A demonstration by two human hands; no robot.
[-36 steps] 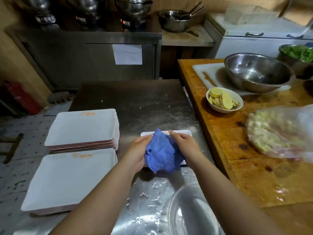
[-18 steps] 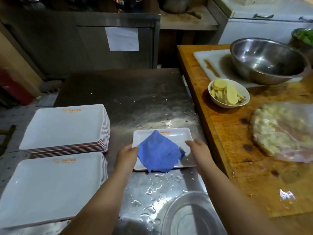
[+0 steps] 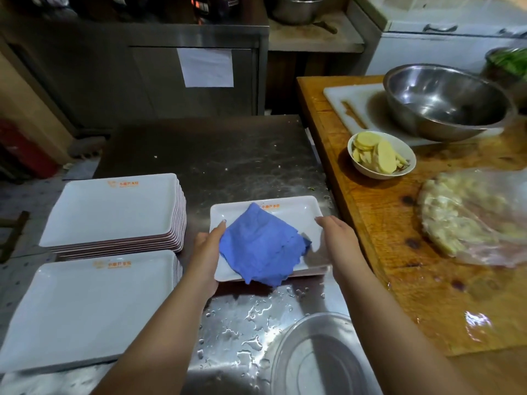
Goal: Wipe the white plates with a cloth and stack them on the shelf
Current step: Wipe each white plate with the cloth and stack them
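Observation:
A white rectangular plate [image 3: 296,212] with an orange logo sits at the middle of the wet steel table [image 3: 214,155]. On it lies a blue cloth [image 3: 259,246], spread out and hanging over the near rim. My left hand [image 3: 206,249] grips the plate's left edge, thumb on top beside the cloth. The right edge is held by my right hand [image 3: 339,238], thumb on the rim. To the left stand two stacks of the same white plates, a far stack [image 3: 114,209] and a near stack [image 3: 85,303].
A wooden counter [image 3: 399,252] borders the table on the right, carrying a small bowl of pale slices [image 3: 380,158], a large steel bowl [image 3: 447,101] on a white cutting board [image 3: 350,104], and a plastic bag of food [image 3: 473,218]. A round steel basin [image 3: 316,354] lies near me.
The cloth was bunched between both hands and now lies spread on the plate. Both hands have moved outward to the plate's left and right edges.

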